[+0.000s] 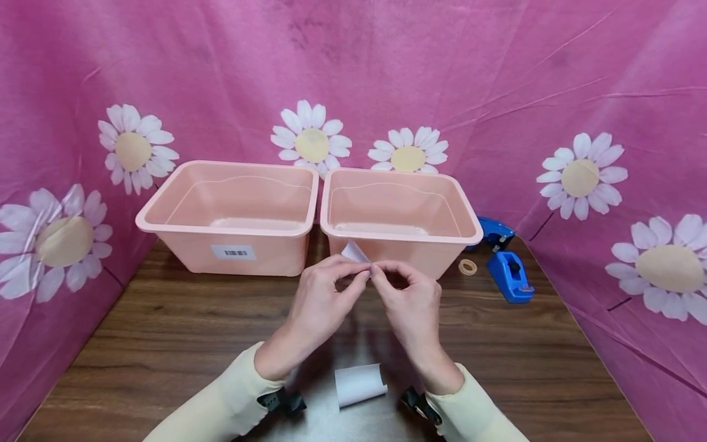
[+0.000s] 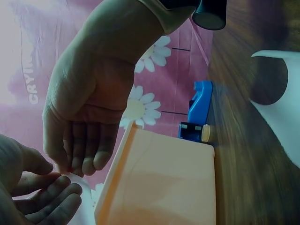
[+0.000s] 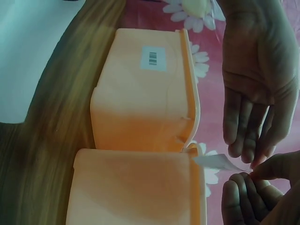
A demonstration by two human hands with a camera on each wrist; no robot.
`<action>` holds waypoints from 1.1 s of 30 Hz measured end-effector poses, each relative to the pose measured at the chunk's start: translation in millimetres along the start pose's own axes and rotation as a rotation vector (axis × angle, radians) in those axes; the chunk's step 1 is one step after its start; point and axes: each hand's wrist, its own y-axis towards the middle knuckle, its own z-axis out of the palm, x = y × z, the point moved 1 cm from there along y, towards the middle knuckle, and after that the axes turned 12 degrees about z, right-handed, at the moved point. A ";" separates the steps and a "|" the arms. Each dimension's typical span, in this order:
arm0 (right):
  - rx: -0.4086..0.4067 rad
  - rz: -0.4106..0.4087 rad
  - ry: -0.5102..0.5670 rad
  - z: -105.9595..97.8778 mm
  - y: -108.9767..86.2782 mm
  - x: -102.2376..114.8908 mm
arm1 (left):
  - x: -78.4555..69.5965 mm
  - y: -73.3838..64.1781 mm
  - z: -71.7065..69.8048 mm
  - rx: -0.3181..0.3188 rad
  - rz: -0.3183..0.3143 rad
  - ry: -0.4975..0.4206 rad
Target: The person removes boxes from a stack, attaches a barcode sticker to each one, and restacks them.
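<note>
A small white paper label [image 1: 355,252], slightly curled, is held up between both hands in front of the right bin. My left hand [image 1: 323,294] pinches its edge between thumb and index finger. The right hand [image 1: 410,304] pinches it at the same corner, fingertips meeting the left ones. In the right wrist view the label [image 3: 218,162] sticks out from the fingertips toward the bin's rim. Below the hands, a curled white sheet [image 1: 360,385] lies on the table.
Two pink plastic bins stand side by side: the left bin [image 1: 182,248] bears a barcode label [image 1: 234,252], the right bin [image 1: 409,250] shows none. At the right are a blue tape dispenser [image 1: 509,279], another blue tool [image 1: 495,231] and a tape roll [image 1: 467,267]. Flowered pink cloth [image 1: 353,55] surrounds the table.
</note>
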 end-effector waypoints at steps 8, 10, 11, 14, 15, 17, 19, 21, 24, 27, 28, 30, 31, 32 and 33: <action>-0.007 -0.059 0.013 2.3 -3.5 1.5 | 1.5 0.4 -2.5 -0.001 -0.016 0.011; -0.007 -0.075 0.013 3.2 -4.4 1.8 | 2.0 0.4 -3.1 -0.002 -0.024 0.009; -0.007 -0.081 0.014 3.5 -4.8 2.1 | 2.5 0.3 -3.3 -0.002 -0.028 0.008; -0.010 -0.089 0.008 4.2 -5.8 2.4 | 4.1 -0.1 -3.6 -0.002 -0.039 0.000; -0.011 -0.090 0.007 4.4 -6.1 2.4 | 4.6 -0.1 -3.6 -0.003 -0.042 -0.003; -0.013 -0.096 0.006 4.7 -6.9 2.5 | 5.5 -0.1 -3.8 -0.003 -0.046 -0.006; -0.009 -0.108 0.004 4.6 -7.9 2.6 | 6.4 0.0 -4.2 -0.005 -0.045 -0.005; -0.004 -0.127 0.001 4.4 -9.0 2.9 | 7.0 0.5 -4.9 -0.010 -0.042 -0.009; 0.003 -0.157 -0.005 3.8 -10.5 3.3 | 8.0 1.3 -6.0 -0.021 -0.037 -0.018; 0.001 -0.172 -0.013 3.2 -12.0 4.2 | 8.7 2.1 -7.1 -0.030 -0.044 -0.030; -0.001 -0.173 -0.017 2.9 -12.5 4.7 | 8.9 2.2 -7.5 -0.032 -0.045 -0.033; -0.001 -0.168 -0.018 2.6 -13.4 5.7 | 9.4 2.4 -8.1 -0.032 -0.049 -0.037; 0.001 -0.164 -0.016 2.5 -13.7 6.2 | 9.7 2.4 -8.4 -0.031 -0.052 -0.039; 0.004 -0.160 -0.014 2.4 -13.9 6.7 | 10.2 2.4 -8.7 -0.031 -0.054 -0.040; 0.007 -0.156 -0.008 2.2 -14.0 7.0 | 10.8 2.2 -9.2 -0.032 -0.059 -0.042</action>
